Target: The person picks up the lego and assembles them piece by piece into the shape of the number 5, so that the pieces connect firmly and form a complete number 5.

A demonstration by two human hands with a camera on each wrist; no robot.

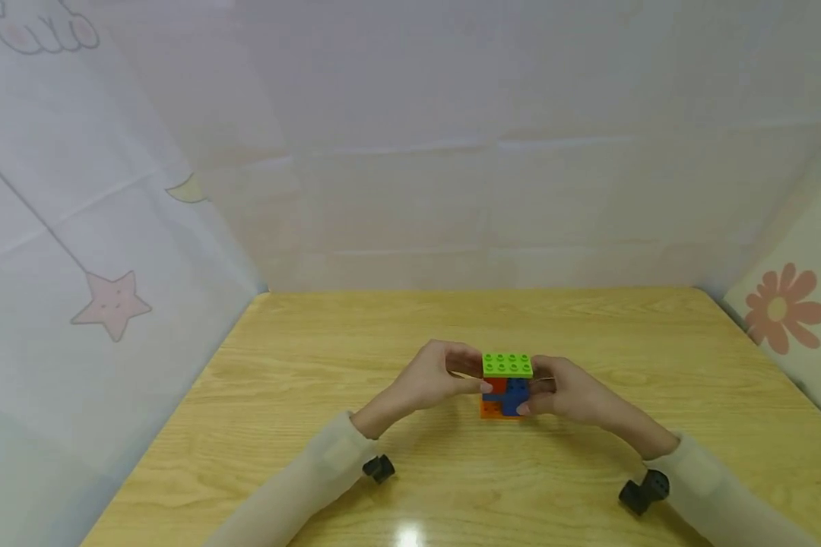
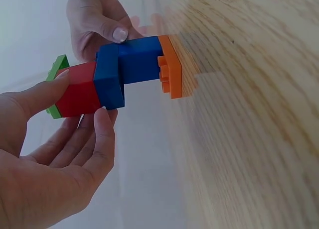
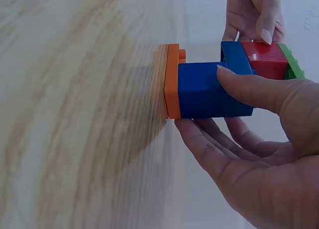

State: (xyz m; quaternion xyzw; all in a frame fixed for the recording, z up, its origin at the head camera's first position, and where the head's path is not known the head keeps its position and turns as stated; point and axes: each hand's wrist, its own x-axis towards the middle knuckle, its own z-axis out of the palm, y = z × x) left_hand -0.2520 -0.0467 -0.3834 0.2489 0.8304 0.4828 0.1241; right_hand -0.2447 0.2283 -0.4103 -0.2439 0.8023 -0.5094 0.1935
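A small stack of toy building bricks stands on the wooden table between both hands. At its base lies a flat orange brick (image 3: 172, 84). Above it comes a blue brick (image 3: 202, 92), then another blue brick (image 2: 107, 74) offset to the left. A red brick (image 2: 79, 89) follows, and a flat lime-green brick (image 1: 507, 365) with studs caps the stack. My left hand (image 1: 434, 376) grips the red brick, thumb on the near side and fingers behind. With thumb and fingers, my right hand (image 1: 575, 391) holds the lower blue brick from the right.
The wooden table (image 1: 280, 357) runs back to a pale cloth wall (image 1: 410, 190). Printed cloth also hangs at the left and right sides, with a star (image 1: 112, 304) and a flower (image 1: 785, 308). Black wrist devices (image 1: 645, 492) sit under the sleeves.
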